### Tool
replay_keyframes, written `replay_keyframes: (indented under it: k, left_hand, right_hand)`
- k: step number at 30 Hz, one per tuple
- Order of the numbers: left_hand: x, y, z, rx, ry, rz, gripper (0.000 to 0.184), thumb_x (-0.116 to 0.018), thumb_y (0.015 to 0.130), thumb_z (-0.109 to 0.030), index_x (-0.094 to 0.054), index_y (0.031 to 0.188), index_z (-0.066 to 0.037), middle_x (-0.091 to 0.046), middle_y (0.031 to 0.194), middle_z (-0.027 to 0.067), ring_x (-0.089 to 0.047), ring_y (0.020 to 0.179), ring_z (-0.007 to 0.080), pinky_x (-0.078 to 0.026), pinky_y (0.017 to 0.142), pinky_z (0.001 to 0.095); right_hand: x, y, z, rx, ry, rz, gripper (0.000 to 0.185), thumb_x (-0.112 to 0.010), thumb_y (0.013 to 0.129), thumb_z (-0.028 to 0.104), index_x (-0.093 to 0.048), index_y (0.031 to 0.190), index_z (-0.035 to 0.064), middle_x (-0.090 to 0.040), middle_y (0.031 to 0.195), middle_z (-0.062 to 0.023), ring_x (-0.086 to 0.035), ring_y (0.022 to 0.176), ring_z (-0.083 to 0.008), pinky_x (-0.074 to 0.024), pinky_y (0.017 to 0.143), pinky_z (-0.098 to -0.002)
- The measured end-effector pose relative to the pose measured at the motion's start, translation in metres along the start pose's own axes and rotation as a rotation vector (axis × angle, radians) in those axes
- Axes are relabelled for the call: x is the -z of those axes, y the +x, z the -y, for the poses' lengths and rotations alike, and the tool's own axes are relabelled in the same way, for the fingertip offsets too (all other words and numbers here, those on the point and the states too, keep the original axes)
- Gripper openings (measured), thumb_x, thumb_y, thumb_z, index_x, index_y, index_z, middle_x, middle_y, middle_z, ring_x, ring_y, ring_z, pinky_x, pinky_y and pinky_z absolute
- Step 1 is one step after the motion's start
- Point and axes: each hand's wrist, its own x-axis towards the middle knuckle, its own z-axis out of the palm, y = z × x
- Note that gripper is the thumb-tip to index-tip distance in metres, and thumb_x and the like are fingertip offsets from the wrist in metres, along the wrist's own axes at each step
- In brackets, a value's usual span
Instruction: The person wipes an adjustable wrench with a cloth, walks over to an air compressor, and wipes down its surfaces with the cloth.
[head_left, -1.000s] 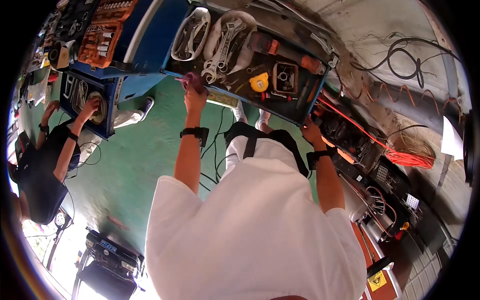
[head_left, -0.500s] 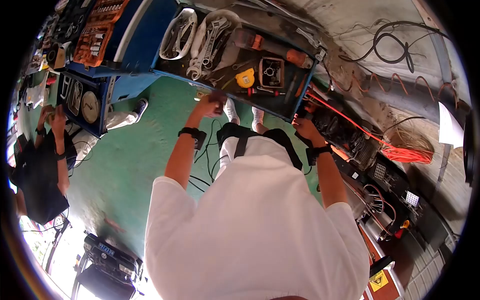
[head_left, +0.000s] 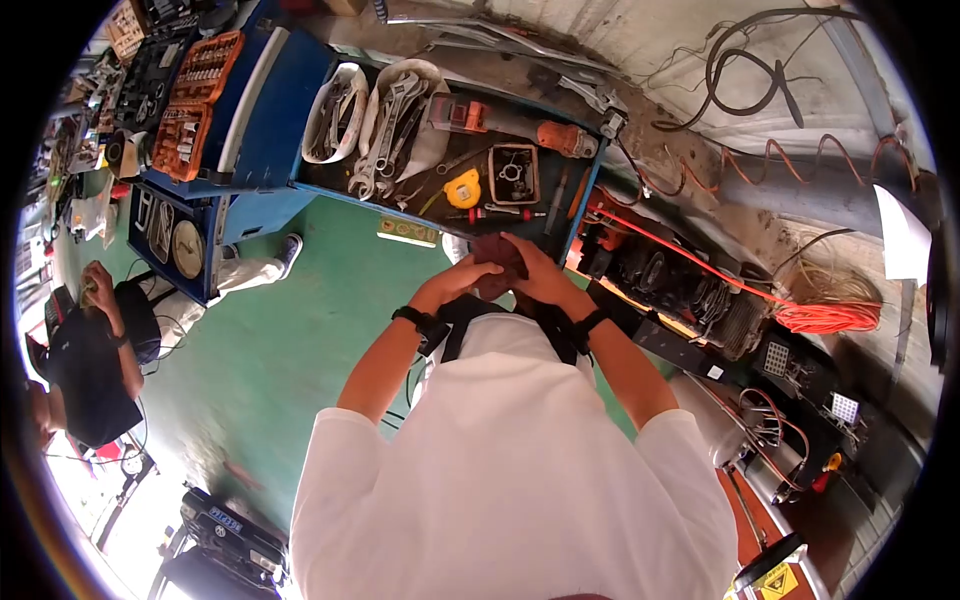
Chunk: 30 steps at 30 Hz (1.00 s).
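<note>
Close to my waist, just in front of the tool drawer [head_left: 345,183], I hold a dark reddish-brown, cloth-like piece [head_left: 492,255] in both hands. My left hand [head_left: 455,283] grips its left side, thumb lying across it. Around the right side curl the fingers of my right hand [head_left: 541,274]. Its exact kind cannot be made out. Beyond my hands, the drawer holds a yellow tape measure [head_left: 463,189], a red screwdriver [head_left: 490,214], a square tray [head_left: 514,175] of small parts and an orange-grey power tool [head_left: 520,125]. White bins contain several wrenches [head_left: 395,115].
A blue cabinet [head_left: 262,205] with an orange socket set [head_left: 190,120] stands left. Another person [head_left: 95,350] works at far left. Boxes of cables and tools [head_left: 690,290] and an orange hose coil [head_left: 828,312] lie right. Black cables cross the green floor [head_left: 270,340].
My hands have come together from opposite sides. The reddish-brown piece, earlier dark and blurred at my left hand, is now between both. The view has shifted slightly.
</note>
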Motion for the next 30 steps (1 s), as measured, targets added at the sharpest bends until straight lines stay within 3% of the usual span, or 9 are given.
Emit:
replay_keyframes:
  k: [5, 9, 12, 14, 18, 22, 24, 27, 30]
  left_hand:
    - [-0.016, 0.003, 0.009, -0.189, -0.3, 0.107, 0.048, -0.062, 0.095, -0.026, -0.045, 0.134, -0.006, -0.057, 0.128, 0.007, -0.058, 0.115, 0.0227, -0.047, 0.099, 0.038]
    - [-0.055, -0.004, -0.018, -0.136, -0.302, 0.13, 0.062, -0.039, 0.096, -0.062, -0.046, 0.135, -0.014, -0.054, 0.131, 0.0035, -0.053, 0.12, 0.0213, -0.043, 0.102, 0.0407]
    - [-0.066, 0.02, -0.004, -0.155, -0.368, 0.047, 0.064, -0.038, 0.093, -0.068, -0.05, 0.129, -0.017, -0.053, 0.125, 0.0014, -0.053, 0.116, 0.0199, -0.042, 0.101, 0.0397]
    - [-0.071, 0.026, -0.001, -0.187, -0.422, 0.023, 0.065, -0.038, 0.09, -0.072, -0.052, 0.125, -0.018, -0.053, 0.121, 0.0, -0.052, 0.114, 0.0189, -0.042, 0.101, 0.0392]
    - [-0.057, 0.015, -0.003, -0.158, -0.538, -0.048, 0.076, -0.036, 0.087, -0.077, -0.054, 0.125, -0.015, -0.052, 0.129, 0.0055, -0.048, 0.121, 0.0223, -0.039, 0.103, 0.0403]
    - [-0.038, 0.017, -0.001, 0.043, 0.211, -0.13, 0.076, -0.047, 0.091, -0.066, -0.05, 0.133, -0.002, -0.047, 0.139, 0.0161, -0.049, 0.125, 0.0309, -0.041, 0.101, 0.0404]
    - [-0.009, 0.028, 0.018, -0.237, 0.921, -0.558, 0.066, -0.063, 0.09, -0.043, -0.047, 0.134, 0.004, -0.045, 0.14, 0.0218, -0.043, 0.13, 0.0369, -0.039, 0.104, 0.0413]
    - [0.011, 0.035, 0.038, -0.426, 1.084, -0.919, 0.066, -0.067, 0.085, -0.024, -0.041, 0.136, 0.01, -0.036, 0.144, 0.0288, -0.038, 0.133, 0.043, -0.037, 0.108, 0.0445]
    - [0.004, 0.047, 0.049, -0.656, 1.048, -1.123, 0.067, -0.065, 0.083, -0.019, -0.039, 0.137, 0.01, -0.026, 0.147, 0.0324, -0.035, 0.133, 0.0455, -0.036, 0.109, 0.0448]
  right_hand:
    - [0.01, 0.002, -0.012, 0.065, 0.204, -0.04, 0.083, -0.07, 0.075, 0.006, -0.03, 0.147, 0.0127, -0.042, 0.133, -0.0197, -0.048, 0.123, -0.0342, -0.0419, 0.102, -0.0384]
    - [0.029, -0.012, 0.019, 0.042, 0.144, 0.038, 0.092, -0.07, 0.072, 0.006, -0.024, 0.151, 0.0136, -0.035, 0.14, -0.0199, -0.042, 0.128, -0.0361, -0.0404, 0.105, -0.0409]
    - [0.03, -0.017, 0.015, 0.114, 0.221, 0.03, 0.102, -0.072, 0.068, 0.011, -0.017, 0.153, 0.0152, -0.029, 0.144, -0.0204, -0.038, 0.131, -0.039, -0.038, 0.107, -0.0436]
    - [0.028, -0.009, 0.016, 0.335, -0.386, 0.112, 0.107, -0.077, 0.064, 0.016, -0.018, 0.153, 0.0145, -0.025, 0.148, -0.0211, -0.038, 0.131, -0.0404, -0.0378, 0.107, -0.0454]
    - [0.026, 0.0, 0.027, 0.117, -0.252, 0.079, 0.088, -0.081, 0.06, 0.023, -0.043, 0.139, 0.0093, -0.039, 0.14, -0.0226, -0.046, 0.122, -0.0434, -0.0428, 0.101, -0.0473]
    - [0.075, -0.005, -0.029, 0.025, -0.418, -0.21, 0.069, -0.078, 0.067, 0.021, -0.051, 0.129, 0.0119, -0.048, 0.128, -0.0193, -0.049, 0.114, -0.0418, -0.0471, 0.092, -0.0493]
    - [0.096, -0.002, -0.075, -0.003, -0.478, -0.544, 0.067, -0.076, 0.069, 0.019, -0.05, 0.131, 0.0141, -0.048, 0.128, -0.0191, -0.05, 0.113, -0.0427, -0.0474, 0.092, -0.0493]
    - [0.122, 0.009, -0.1, -0.238, -0.515, -0.521, 0.073, -0.074, 0.068, 0.012, -0.049, 0.136, 0.0151, -0.048, 0.131, -0.0194, -0.051, 0.115, -0.0427, -0.0452, 0.097, -0.0482]
    - [0.12, 0.025, -0.121, -0.164, -0.583, -0.477, 0.078, -0.073, 0.069, 0.013, -0.044, 0.141, 0.0166, -0.047, 0.132, -0.0202, -0.051, 0.116, -0.0431, -0.0469, 0.095, -0.0492]
